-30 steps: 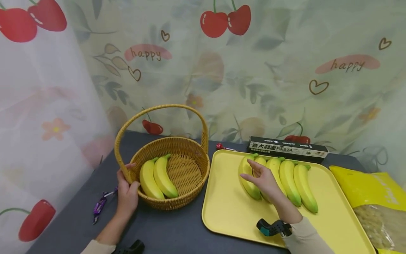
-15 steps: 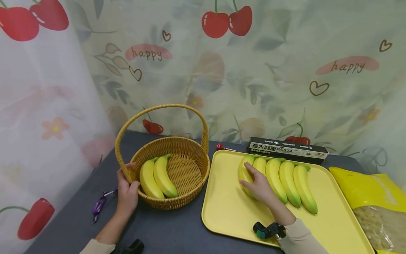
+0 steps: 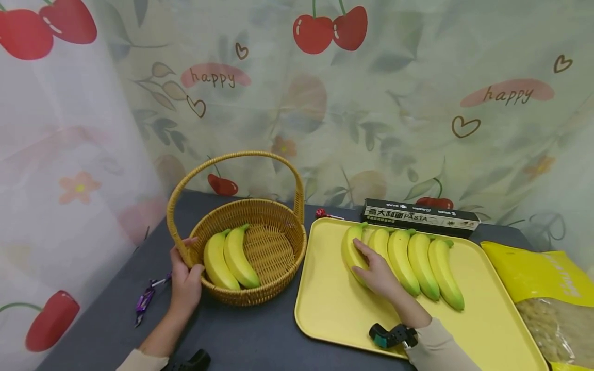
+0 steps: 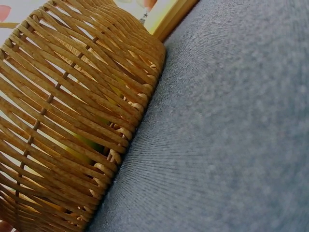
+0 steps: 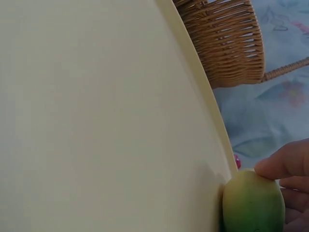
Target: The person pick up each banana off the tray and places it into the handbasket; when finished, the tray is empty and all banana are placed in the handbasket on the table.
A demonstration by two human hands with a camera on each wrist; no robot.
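Observation:
My left hand [image 3: 186,281] grips the left side of the wicker basket [image 3: 274,296], thumb in front at the base of its tall handle. Two bananas [image 3: 240,257] lie side by side inside the basket, toward its left. On the yellow tray [image 3: 325,314], my right hand [image 3: 378,273] holds the leftmost banana [image 3: 351,250], thumb on the near side and fingers over the top. In the right wrist view the thumb presses on that banana [image 5: 253,203] near its green tip. Several more bananas [image 3: 422,265] lie in a row to its right, the nearest partly hidden by the hand.
Behind the tray stands a black pasta box [image 3: 419,216], with a red lollipop [image 3: 327,214] to its left. A yellow bag of pasta [image 3: 547,299] lies against the tray's right side. Purple-wrapped candy [image 3: 146,301] lies left of the left forearm. A printed curtain [image 3: 371,129] hangs behind.
My right hand has come down onto the leftmost banana and taken hold of it. That banana has shifted slightly left, apart from the row. The left hand and basket have stayed put.

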